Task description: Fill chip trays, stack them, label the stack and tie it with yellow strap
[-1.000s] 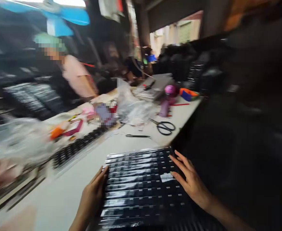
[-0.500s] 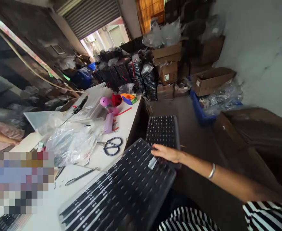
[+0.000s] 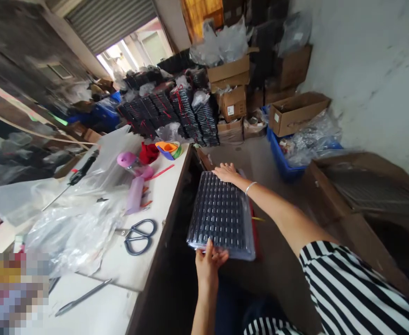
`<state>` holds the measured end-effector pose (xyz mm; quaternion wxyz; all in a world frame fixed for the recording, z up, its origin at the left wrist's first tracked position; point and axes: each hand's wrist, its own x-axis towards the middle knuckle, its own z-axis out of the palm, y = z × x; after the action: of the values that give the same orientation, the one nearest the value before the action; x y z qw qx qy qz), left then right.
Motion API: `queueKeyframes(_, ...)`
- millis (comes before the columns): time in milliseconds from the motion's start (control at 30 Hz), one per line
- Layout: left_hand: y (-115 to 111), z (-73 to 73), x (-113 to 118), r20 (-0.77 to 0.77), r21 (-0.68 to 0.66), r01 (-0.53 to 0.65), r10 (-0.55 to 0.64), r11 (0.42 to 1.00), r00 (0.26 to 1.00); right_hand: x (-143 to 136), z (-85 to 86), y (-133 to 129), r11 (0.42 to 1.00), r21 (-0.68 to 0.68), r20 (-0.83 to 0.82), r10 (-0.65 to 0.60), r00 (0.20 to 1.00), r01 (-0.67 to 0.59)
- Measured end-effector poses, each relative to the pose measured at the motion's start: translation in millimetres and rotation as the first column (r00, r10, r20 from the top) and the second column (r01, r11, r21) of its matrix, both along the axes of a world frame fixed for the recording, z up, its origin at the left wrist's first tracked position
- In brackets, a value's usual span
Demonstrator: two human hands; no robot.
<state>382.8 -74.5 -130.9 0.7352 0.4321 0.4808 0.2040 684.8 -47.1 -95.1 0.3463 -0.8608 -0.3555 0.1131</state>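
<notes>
A black plastic tray (image 3: pixel 221 209) with rows of small dark pieces is low beside the table, over a clear-edged stack whose depth I cannot make out. My left hand (image 3: pixel 209 261) grips the near edge, thumb on top and fingers bent at the rim. At the far edge, my right hand (image 3: pixel 226 173) is closed over the rim, with a silver bangle on its wrist. Just left, on the white table (image 3: pixel 171 186), lie dark-handled scissors (image 3: pixel 139 237) and a grey pen (image 3: pixel 83 298).
A plastic bag (image 3: pixel 75 232), an electric screwdriver (image 3: pixel 82 170) and a lilac roll (image 3: pixel 135 195) are on the table. Tied stacks of trays (image 3: pixel 186 114) stand behind. To the right are a blue crate (image 3: pixel 284 160) and an open carton (image 3: pixel 361 186).
The tray has moved from over the table edge to the right and down, onto the spot of the lower tray. My left hand has come into view at its near edge.
</notes>
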Motion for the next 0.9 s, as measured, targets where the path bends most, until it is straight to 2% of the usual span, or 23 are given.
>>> queueKeyframes(133, 3.5, -2.9, -1.9, -0.168, -0.002, 0.071, -0.07, 0.997, 0.983, 0.7, -19.1, 6.0, 0.997, -0.069, 0.132, 0.032, 0.991, -0.023)
queueKeyframes(233, -0.9, 3.1, -6.7, -0.261, 0.012, 0.137, -0.129, 0.991, 0.957, -17.9, -27.1, -1.2, 0.996, -0.072, 0.176, 0.055, 0.983, -0.043)
queueKeyframes(300, -1.4, 9.8, -11.5, -0.352, 0.034, 0.26, -0.232, 0.965, 0.907, -39.5, -31.2, -12.7, 0.995, -0.071, 0.182, 0.084, 0.98, -0.072)
queueKeyframes(333, 0.9, 13.9, -13.7, -0.409, 0.074, 0.356, -0.298, 0.931, 0.863, -51.4, -33.1, -20.3, 0.994, -0.067, 0.178, 0.097, 0.979, -0.086)
queueKeyframes(367, 5.7, 18.4, -15.1, -0.474, 0.15, 0.461, -0.346, 0.875, 0.81, -62.8, -35.1, -28.8, 0.994, -0.059, 0.172, 0.099, 0.98, -0.09)
queueKeyframes(400, 13.1, 23.0, -15.0, -0.544, 0.264, 0.559, -0.357, 0.786, 0.759, -73.3, -37.1, -38.2, 0.996, -0.047, 0.162, 0.088, 0.983, -0.081)
queueKeyframes(433, 23.3, 27.3, -12.8, -0.601, 0.394, 0.627, -0.328, 0.672, 0.729, -82.1, -39.3, -48.1, 0.998, -0.031, 0.15, 0.06, 0.987, -0.056)
queueKeyframes(500, 50.1, 33.0, -1.3, -0.649, 0.635, 0.649, -0.166, 0.42, 0.742, -94.5, -45.1, -67.8, 0.999, 0.004, 0.107, -0.046, 0.993, 0.046)
queueKeyframes(533, 65.4, 33.8, 7.4, -0.641, 0.669, 0.633, -0.13, 0.388, 0.757, -98.1, -49.2, -76.5, 0.993, 0.019, 0.072, -0.118, 0.99, 0.117)
queueKeyframes(600, 94.8, 30.7, 27.4, -0.627, 0.679, 0.626, -0.142, 0.383, 0.766, -102.3, -60.0, -89.2, 0.965, 0.033, -0.033, -0.26, 0.965, 0.261)
queueKeyframes(700, 123.4, 18.2, 51.7, -0.608, 0.608, 0.679, -0.309, 0.41, 0.731, -105.8, -80.4, -95.7, 0.918, 0.038, -0.228, -0.376, 0.898, 0.394)
queueKeyframes(800, 127.9, 4.8, 60.1, -0.542, 0.554, 0.717, -0.47, 0.423, 0.697, -109.5, -98.0, -95.2, 0.893, 0.107, -0.357, -0.376, 0.855, 0.437)
queueKeyframes(900, 122.9, -4.7, 58.4, -0.487, 0.532, 0.716, -0.529, 0.452, 0.695, -111.5, -108.8, -96.4, 0.857, 0.227, -0.426, -0.339, 0.839, 0.462)
